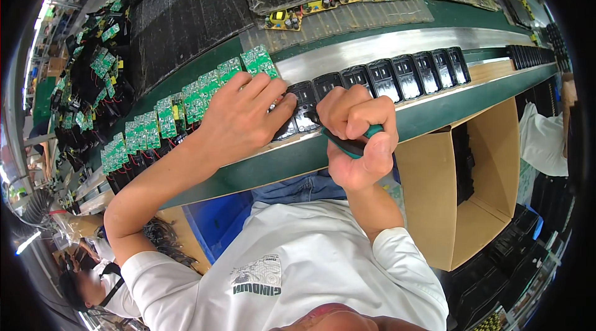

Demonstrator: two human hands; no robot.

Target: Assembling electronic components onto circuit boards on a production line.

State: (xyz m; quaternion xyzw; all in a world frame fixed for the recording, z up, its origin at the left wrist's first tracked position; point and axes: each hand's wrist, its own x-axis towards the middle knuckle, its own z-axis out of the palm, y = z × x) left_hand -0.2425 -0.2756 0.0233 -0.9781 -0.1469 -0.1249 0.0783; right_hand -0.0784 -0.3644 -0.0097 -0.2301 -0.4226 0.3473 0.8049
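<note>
My right hand [363, 132] is closed round a pair of green-handled pliers [349, 146]. Their dark jaws point left, over a black plastic housing [303, 96] in the row on the bench edge. Just left of that, my left hand [245, 114] has its fingers curled in at the same part of the row. A small shiny bit shows by its fingertips, but what they pinch is mostly hidden. Green circuit boards [198, 96] with red wires stand in a line left of my left hand. More open black housings [408, 76] continue the row to the right.
A cardboard box [428, 197] with black parts inside stands below the bench at right. A blue bin [217, 222] sits under the bench, left of my lap. Black sheets [186, 14] and yellow boards [284, 19] lie across the far side. Another person [115, 290] is at lower left.
</note>
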